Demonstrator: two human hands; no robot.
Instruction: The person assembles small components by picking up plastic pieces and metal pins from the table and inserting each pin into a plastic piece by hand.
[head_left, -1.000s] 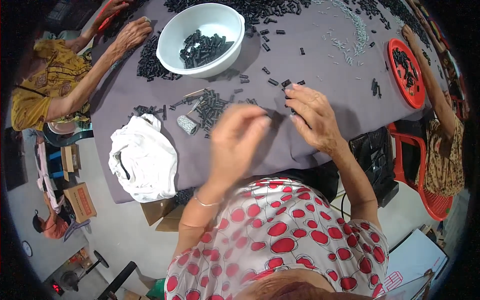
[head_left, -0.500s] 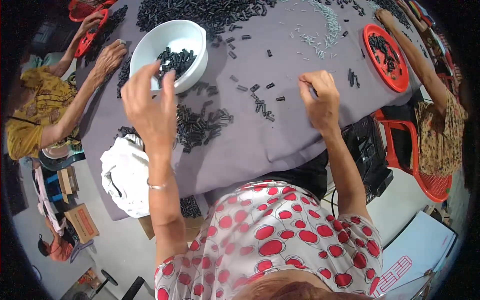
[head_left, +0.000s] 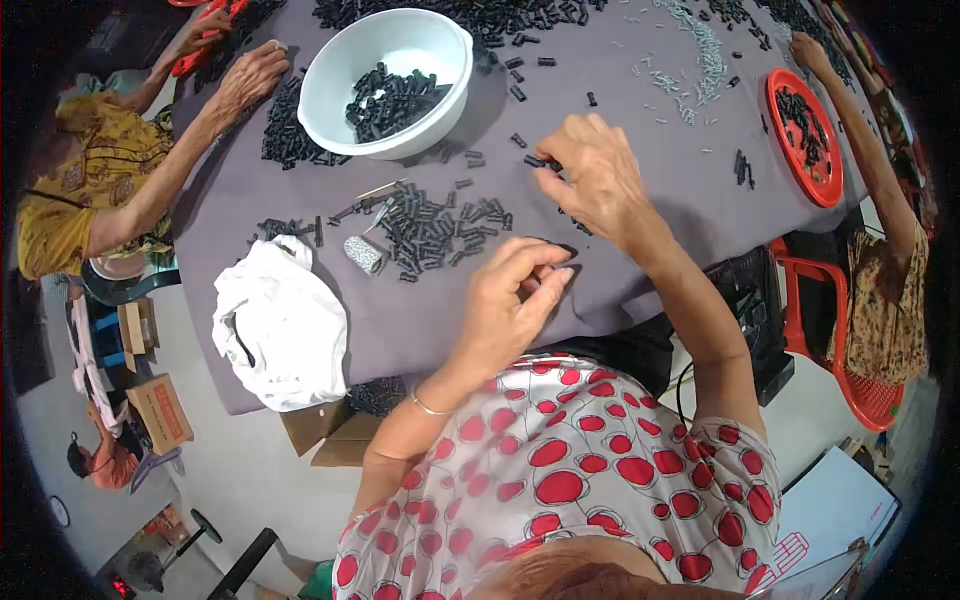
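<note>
Over the cloth in front of my body, my left hand (head_left: 512, 305) is closed in a pinch. Something dark shows at its fingertips, too small to make out. Farther off and to the right, my right hand (head_left: 598, 178) reaches down to the cloth, thumb and forefinger closing round a small black plastic cylinder (head_left: 535, 161). Its palm partly covers other loose pieces. A white bowl (head_left: 455, 108) holding a heap of the same black pieces stands to the left. Between bowl and left hand lies a loose pile of black pieces (head_left: 425, 228).
A patterned silver cylinder (head_left: 363, 255) lies by the pile, near a bunched white cloth (head_left: 280, 325). Small silver parts (head_left: 705, 65) spread at the far right, beyond a red tray (head_left: 838, 190). Co-workers' arms reach in from left (head_left: 165, 175) and right (head_left: 870, 150).
My left hand has come away from the bowl, moving right and nearer to me. My right hand has moved left onto the loose black pieces. The view has shifted slightly.
</note>
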